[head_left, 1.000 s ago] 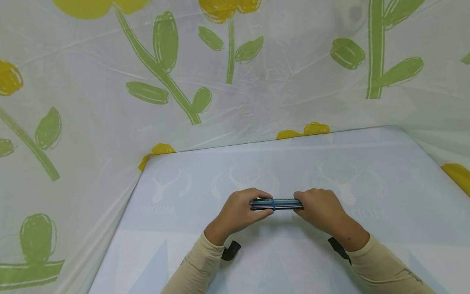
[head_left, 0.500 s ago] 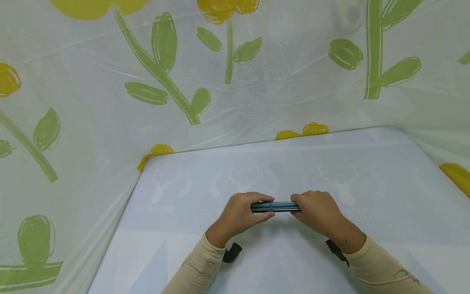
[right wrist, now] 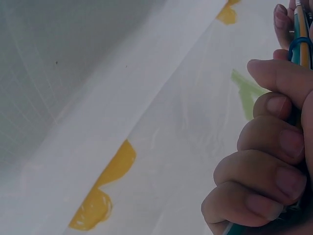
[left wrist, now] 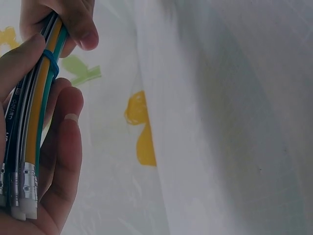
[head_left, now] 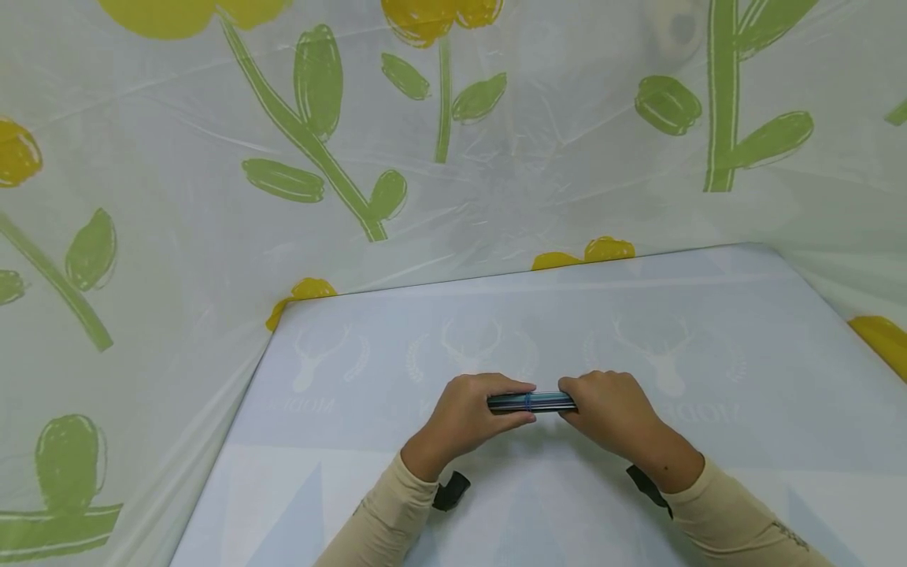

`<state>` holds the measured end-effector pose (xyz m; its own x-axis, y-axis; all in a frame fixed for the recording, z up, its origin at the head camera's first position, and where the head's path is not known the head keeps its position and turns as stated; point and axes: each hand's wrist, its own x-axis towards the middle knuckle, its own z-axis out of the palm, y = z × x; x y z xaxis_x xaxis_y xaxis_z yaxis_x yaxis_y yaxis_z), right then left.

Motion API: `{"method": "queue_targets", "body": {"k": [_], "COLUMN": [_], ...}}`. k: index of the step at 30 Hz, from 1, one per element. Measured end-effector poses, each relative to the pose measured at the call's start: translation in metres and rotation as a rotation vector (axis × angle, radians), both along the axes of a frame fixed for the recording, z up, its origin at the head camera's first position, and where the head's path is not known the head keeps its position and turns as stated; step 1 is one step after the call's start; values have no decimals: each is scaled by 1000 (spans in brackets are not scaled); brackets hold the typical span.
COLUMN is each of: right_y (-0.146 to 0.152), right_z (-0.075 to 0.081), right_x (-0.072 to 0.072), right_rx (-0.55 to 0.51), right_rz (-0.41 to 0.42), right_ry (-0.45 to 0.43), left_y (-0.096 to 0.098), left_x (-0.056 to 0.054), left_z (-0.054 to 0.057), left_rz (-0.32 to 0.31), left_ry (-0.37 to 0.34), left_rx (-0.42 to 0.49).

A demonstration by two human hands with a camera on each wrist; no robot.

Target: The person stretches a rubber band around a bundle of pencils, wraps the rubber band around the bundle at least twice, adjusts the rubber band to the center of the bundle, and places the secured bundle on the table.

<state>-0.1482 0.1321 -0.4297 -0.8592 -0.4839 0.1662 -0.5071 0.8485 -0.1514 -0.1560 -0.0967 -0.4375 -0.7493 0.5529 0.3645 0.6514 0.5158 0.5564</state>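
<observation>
A bundle of pencils [head_left: 547,402], dark, yellow and teal, is held level over the table between both hands. A blue rubber band [left wrist: 51,62] circles it near its middle. My left hand [head_left: 464,409] holds the end with the white erasers [left wrist: 30,208], thumb on one side and fingers on the other, its fingertips beside the band. My right hand [head_left: 612,413] grips the other end, and in the right wrist view its curled fingers [right wrist: 259,169] wrap the shafts. That end of the pencils is mostly hidden inside the right fist.
Under the hands lies a pale table cover [head_left: 354,488] with faint deer-head prints. Behind and to the left hangs a whitish curtain [head_left: 177,220] with green and yellow flowers, meeting the table's back edge. Dark wrist mounts [head_left: 451,491] show beneath the forearms.
The right hand has shifted left and slightly nearer, the left hand slightly right. Less of the bundle shows between them, and the left fingertips now reach past the band.
</observation>
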Motion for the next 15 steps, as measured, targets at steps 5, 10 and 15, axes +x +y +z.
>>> {"method": "queue_targets", "body": {"k": [5,10,15], "right_y": [-3,-2,1], "right_z": [3,4,5], "right_x": [2,1,0], "right_rx": [3,-7,-3], "right_rz": [-5,-6,-2], "right_ry": [-23,-8,2], "left_y": [-1,-2,-2], "left_x": [1,1,0], "left_z": [1,1,2], "left_rz": [7,-14,-36], "left_ry": [-14,-23,-29], "left_rx": [11,-23,-77]}}
